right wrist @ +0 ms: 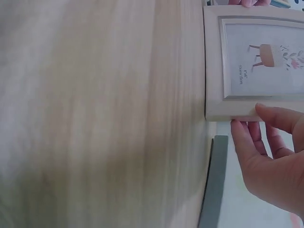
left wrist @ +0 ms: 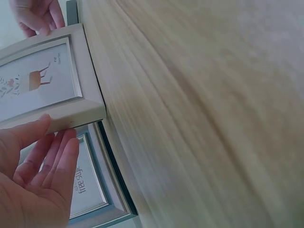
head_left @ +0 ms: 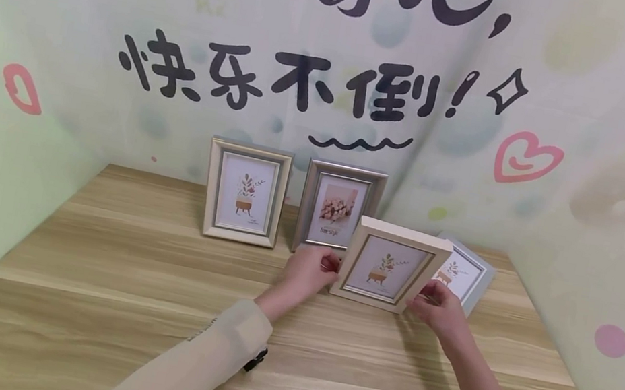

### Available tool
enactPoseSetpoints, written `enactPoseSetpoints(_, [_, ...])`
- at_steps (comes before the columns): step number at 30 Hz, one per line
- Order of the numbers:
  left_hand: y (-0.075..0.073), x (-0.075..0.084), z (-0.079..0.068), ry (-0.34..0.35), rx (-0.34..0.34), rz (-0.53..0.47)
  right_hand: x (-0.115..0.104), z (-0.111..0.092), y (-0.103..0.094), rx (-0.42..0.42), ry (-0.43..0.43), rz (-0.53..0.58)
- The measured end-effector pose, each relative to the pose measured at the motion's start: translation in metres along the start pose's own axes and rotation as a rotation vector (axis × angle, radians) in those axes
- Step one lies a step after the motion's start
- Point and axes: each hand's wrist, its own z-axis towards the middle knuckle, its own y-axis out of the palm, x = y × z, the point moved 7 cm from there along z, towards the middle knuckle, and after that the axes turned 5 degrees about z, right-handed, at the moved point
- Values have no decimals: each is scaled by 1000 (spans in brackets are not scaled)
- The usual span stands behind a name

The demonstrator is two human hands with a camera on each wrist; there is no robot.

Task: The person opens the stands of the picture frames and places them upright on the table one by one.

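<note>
A cream picture frame (head_left: 383, 271) with a potted-plant print stands nearly upright on the wooden table, tilted slightly in the head view. My left hand (head_left: 309, 271) holds its left edge; in the left wrist view the thumb lies on the frame's side and the other fingers reach behind. On the opposite edge, my right hand (head_left: 442, 312) grips it low down, with the thumb on the front border (right wrist: 228, 110) and fingertips at the side. Partly behind it lean a brownish-silver frame (head_left: 307, 211) with a flower print and a grey-blue frame (head_left: 482, 287) at the right.
Another cream-and-grey picture frame (head_left: 245, 194) stands to the left, near the back wall. A printed backdrop (head_left: 242, 20) with dark lettering rises behind the wooden table (head_left: 108, 285). Pale side walls (head_left: 615, 257) border it left and right.
</note>
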Motion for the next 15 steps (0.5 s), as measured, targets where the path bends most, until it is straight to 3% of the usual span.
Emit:
enactPoseSetpoints(6, [1,-1,2,10,5,9,-28,-10,-12,95,-108,-118])
enactPoseSetpoints(10, [1,0,4,20,5,13,-61,-28,-25,251,-216,-159])
enactPoseSetpoints(15, [1,-2,2,0,-10,14,-107,-59,-27,511,-555,-266])
